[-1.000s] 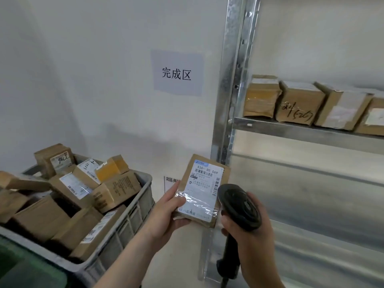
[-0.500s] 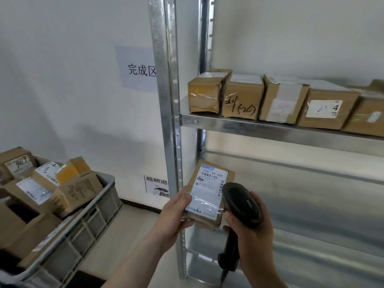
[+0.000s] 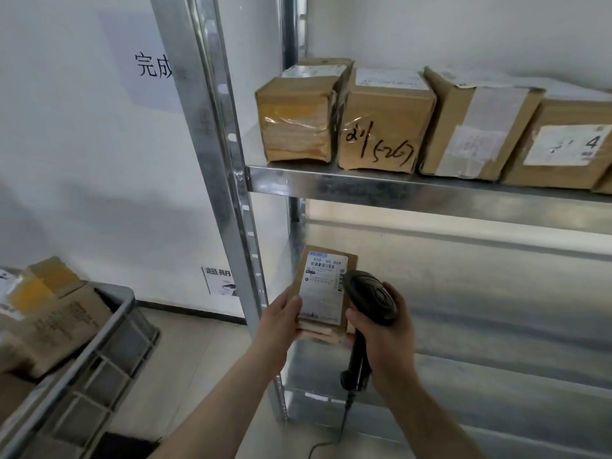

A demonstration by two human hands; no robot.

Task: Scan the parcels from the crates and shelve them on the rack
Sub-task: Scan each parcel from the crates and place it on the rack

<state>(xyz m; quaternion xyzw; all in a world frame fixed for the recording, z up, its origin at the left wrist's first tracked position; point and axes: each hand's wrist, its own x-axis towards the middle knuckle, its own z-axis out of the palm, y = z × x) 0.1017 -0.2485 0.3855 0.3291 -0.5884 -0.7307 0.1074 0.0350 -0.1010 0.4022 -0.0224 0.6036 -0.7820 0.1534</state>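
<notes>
My left hand (image 3: 280, 321) grips a small flat cardboard parcel (image 3: 323, 293) by its lower left edge, its white barcode label facing me. My right hand (image 3: 384, 336) holds a black handheld scanner (image 3: 369, 298) by the handle, its head right beside the parcel's right edge. Both are in front of the metal rack (image 3: 397, 188), level with its lower shelf opening. A grey crate (image 3: 99, 366) holding several cardboard parcels stands at the lower left.
The upper shelf holds a row of several brown boxes (image 3: 385, 122) from its left end onward. The rack's upright post (image 3: 218, 154) stands just left of my hands. The shelf below (image 3: 496, 376) is bare metal. A scanner cable (image 3: 331, 442) hangs down. Paper signs (image 3: 152, 66) are on the white wall.
The view has swung right and closer to the rack; the crate has slid to the left edge. The parcel and scanner now sit in front of the lower shelf opening, still held together.
</notes>
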